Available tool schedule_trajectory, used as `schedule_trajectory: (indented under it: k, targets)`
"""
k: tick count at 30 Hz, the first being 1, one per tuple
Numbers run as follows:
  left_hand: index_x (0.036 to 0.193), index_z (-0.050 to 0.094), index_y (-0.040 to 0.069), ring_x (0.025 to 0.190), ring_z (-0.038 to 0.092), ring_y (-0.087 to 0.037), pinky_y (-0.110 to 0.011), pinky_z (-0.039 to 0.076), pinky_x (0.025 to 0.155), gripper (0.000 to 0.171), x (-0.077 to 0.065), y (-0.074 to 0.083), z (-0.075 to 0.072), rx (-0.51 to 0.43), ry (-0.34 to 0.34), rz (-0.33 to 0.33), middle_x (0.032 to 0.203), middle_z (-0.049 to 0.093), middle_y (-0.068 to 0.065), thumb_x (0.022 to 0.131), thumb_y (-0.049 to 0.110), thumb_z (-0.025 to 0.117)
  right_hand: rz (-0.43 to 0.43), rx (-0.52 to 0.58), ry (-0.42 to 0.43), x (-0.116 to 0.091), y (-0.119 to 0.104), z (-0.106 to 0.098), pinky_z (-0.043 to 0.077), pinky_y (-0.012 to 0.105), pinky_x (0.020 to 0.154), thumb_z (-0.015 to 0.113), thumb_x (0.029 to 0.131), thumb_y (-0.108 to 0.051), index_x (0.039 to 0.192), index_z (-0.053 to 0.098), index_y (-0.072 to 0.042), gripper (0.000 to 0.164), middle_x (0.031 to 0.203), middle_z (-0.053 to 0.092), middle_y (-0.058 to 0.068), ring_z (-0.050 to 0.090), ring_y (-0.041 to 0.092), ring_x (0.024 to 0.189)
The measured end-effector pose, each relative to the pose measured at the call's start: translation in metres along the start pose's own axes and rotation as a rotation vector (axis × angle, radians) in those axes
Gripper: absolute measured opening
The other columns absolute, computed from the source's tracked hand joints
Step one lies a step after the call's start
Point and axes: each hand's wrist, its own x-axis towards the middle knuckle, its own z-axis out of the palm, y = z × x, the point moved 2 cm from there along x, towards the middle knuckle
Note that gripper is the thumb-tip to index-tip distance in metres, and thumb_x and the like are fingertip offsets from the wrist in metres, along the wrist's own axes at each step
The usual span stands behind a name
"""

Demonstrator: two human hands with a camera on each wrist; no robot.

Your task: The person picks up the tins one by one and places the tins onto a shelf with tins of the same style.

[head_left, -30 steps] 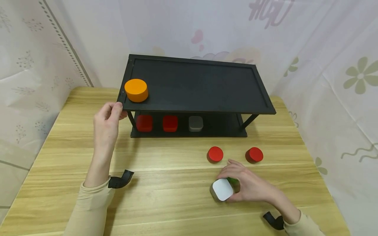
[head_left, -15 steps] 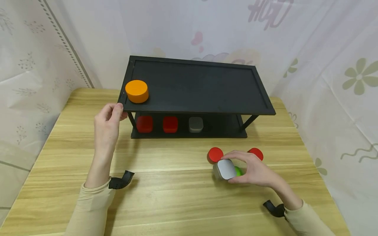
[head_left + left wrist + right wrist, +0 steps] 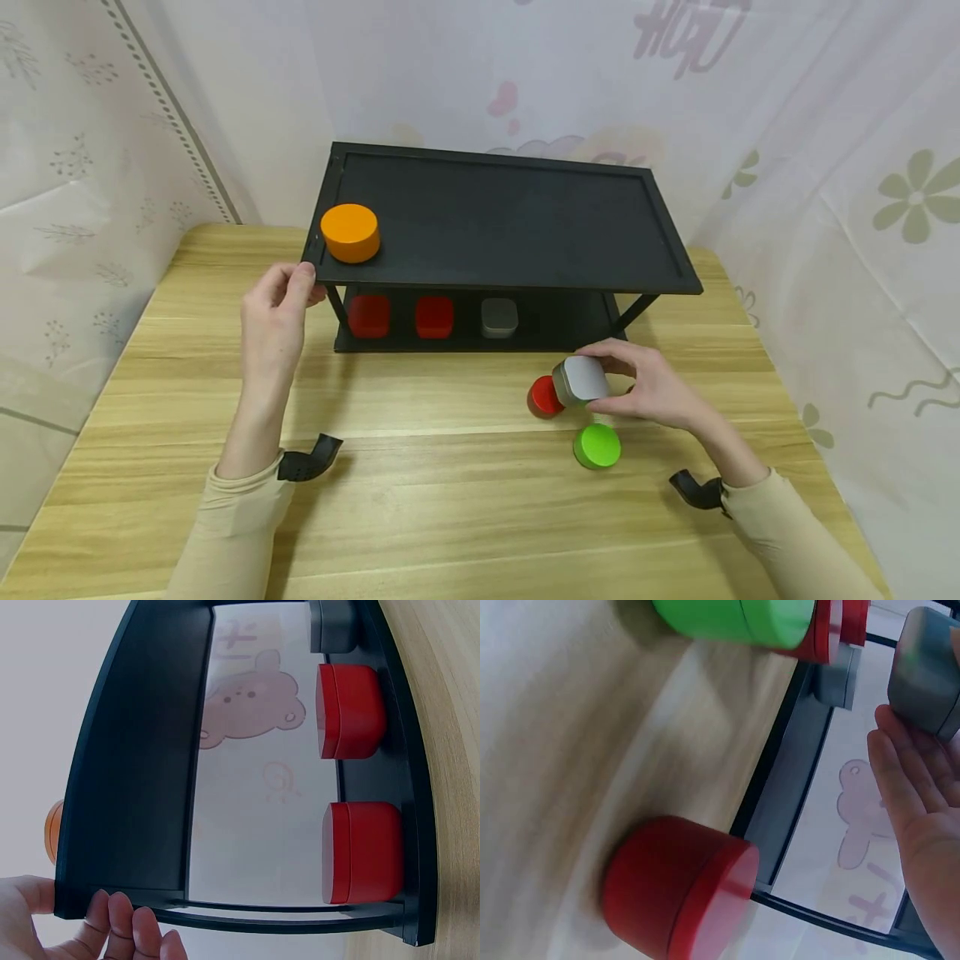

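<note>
My left hand [image 3: 276, 317] pinches the front left corner of a black two-tier shelf [image 3: 495, 217], thumb on top and fingers curled beneath. In my right hand [image 3: 656, 387] is a silver square tin [image 3: 587, 379], gripped between thumb and fingers and raised over the table in front of the shelf. It overlaps a red round tin [image 3: 543, 398] in the head view. A green round tin [image 3: 597, 446] stands nearer the front. Another red round tin [image 3: 671, 889] shows in the right wrist view; my right hand hides it from the head camera.
On the shelf's lower tier stand two red square tins [image 3: 370, 317] and a grey square tin [image 3: 498, 318]. An orange round tin [image 3: 350, 233] sits on the top tier, at the left. Patterned white cloth [image 3: 480, 75] hangs behind the wooden table [image 3: 420, 500].
My right hand has carried the silver tin away from the front, up toward the shelf, uncovering the green tin and covering the right-hand red round tin. The left hand keeps its place.
</note>
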Motion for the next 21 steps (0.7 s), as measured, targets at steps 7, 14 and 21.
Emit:
schedule_trajectory:
  k: [7, 14, 21]
  targets:
    - [0.097, 0.062, 0.0, 0.082, 0.061, -0.018, -0.021, 0.049, 0.082, 0.038, 0.0, -0.001, 0.0, 0.009, -0.001, 0.004, 0.083, 0.063, 0.001, 0.095, 0.036, 0.054, 0.051, -0.029, 0.048, 0.02, 0.019, -0.01, 0.054, 0.035, 0.09, 0.084, 0.068, -0.012, 0.123, 0.059, -0.013, 0.061, 0.12, 0.061, 0.003, 0.062, 0.018, 0.103]
    - [0.098, 0.062, -0.001, 0.082, 0.061, -0.018, -0.021, 0.05, 0.083, 0.039, 0.001, -0.001, 0.0, 0.019, -0.001, 0.012, 0.084, 0.063, 0.001, 0.095, 0.037, 0.053, 0.162, -0.042, 0.057, 0.039, 0.051, -0.015, 0.054, 0.029, 0.086, 0.085, 0.068, -0.021, 0.123, 0.059, -0.024, 0.061, 0.119, 0.061, -0.001, 0.063, 0.015, 0.101]
    - [0.097, 0.062, -0.001, 0.08, 0.061, -0.015, -0.02, 0.051, 0.082, 0.039, 0.001, -0.001, 0.0, 0.023, -0.001, 0.021, 0.083, 0.063, 0.002, 0.095, 0.037, 0.054, 0.161, -0.191, 0.064, 0.052, 0.058, -0.02, 0.054, 0.04, 0.087, 0.083, 0.071, -0.031, 0.128, 0.056, -0.02, 0.064, 0.122, 0.06, 0.004, 0.064, 0.022, 0.103]
